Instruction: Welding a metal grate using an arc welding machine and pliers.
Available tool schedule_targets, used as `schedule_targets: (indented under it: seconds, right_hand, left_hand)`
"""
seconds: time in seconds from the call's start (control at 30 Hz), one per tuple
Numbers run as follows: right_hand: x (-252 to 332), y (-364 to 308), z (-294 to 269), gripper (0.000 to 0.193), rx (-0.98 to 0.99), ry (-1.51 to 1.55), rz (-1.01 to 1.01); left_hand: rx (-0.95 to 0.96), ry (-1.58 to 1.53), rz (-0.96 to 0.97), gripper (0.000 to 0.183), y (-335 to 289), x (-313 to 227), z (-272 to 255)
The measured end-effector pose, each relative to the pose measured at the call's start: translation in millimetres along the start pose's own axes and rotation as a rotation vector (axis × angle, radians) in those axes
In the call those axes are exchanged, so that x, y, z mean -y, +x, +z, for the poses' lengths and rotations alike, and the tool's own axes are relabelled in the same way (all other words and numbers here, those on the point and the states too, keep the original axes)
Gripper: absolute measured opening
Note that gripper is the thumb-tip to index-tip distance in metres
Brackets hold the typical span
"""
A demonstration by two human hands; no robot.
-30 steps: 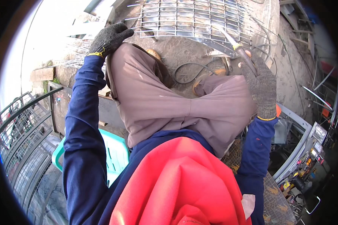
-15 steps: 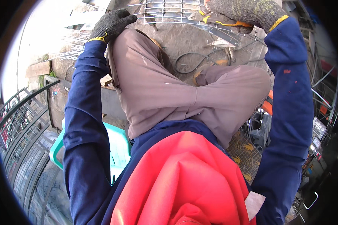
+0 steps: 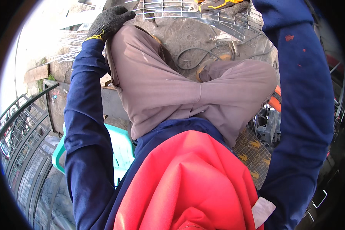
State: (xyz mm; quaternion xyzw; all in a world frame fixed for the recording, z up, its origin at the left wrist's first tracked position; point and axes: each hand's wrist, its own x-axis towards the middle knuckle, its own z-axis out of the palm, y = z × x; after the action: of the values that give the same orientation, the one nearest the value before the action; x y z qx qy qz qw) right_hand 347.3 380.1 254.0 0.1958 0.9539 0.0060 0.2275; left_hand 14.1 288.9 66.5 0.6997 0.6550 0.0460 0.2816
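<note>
My left hand (image 3: 110, 21), in a dark knitted glove with a yellow cuff, rests on my left knee with its fingers stretched to the right. Its fingertips come close to the loose wire ends of a curved metal grid (image 3: 165, 8). At the upper edge, my right hand (image 3: 239, 7) is mostly cut off by the frame. It is closed around yellow-and-black pliers (image 3: 214, 5), whose jaws point left over the grid. Whether the jaws touch a wire is unclear.
A dark cable (image 3: 180, 63) loops on the ground beyond my legs. Thin rods (image 3: 67, 51) lie at the far left, beside a wooden block (image 3: 36, 73). A turquoise plastic chair (image 3: 120, 143) stands at my left, with metal racks (image 3: 30, 153) farther out.
My right hand has moved up and left with the pliers, partly leaving the picture. My left hand stays on the knee; the whole view has shifted slightly.
</note>
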Motion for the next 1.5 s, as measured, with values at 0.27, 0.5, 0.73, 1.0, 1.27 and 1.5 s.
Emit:
schedule_targets:
  seconds: [0.27,0.5,0.73,1.0,1.27,1.5]
  right_hand:
    - [9.0,-6.8,2.7,0.020,-0.024,0.014,0.060]
    - [11.6,-11.9,3.0,0.019,-0.041,0.028,0.110]
    - [23.5,3.2,8.2,0.018,-0.048,0.070,0.145]
    - [29.8,10.5,5.2,0.018,-0.054,0.095,0.182]
    - [38.1,21.9,5.1,0.017,-0.065,0.123,0.224]
    - [49.2,37.4,1.8,0.017,-0.079,0.155,0.258]
  left_hand:
    - [-0.066,0.025,-0.032,0.056,1.5,4.5,6.4]
    - [-0.069,-0.053,-0.122,0.039,-22.9,-40.2,-18.7]
    - [-0.098,-0.069,-0.092,0.041,-23.7,-45.2,-15.5]
    - [-0.063,0.015,-0.031,0.056,4.2,4.9,8.9]
    - [-0.002,-0.016,0.021,0.054,-2.3,1.3,-0.3]
    - [-0.012,-0.008,-0.029,0.054,-5.0,0.9,0.3]
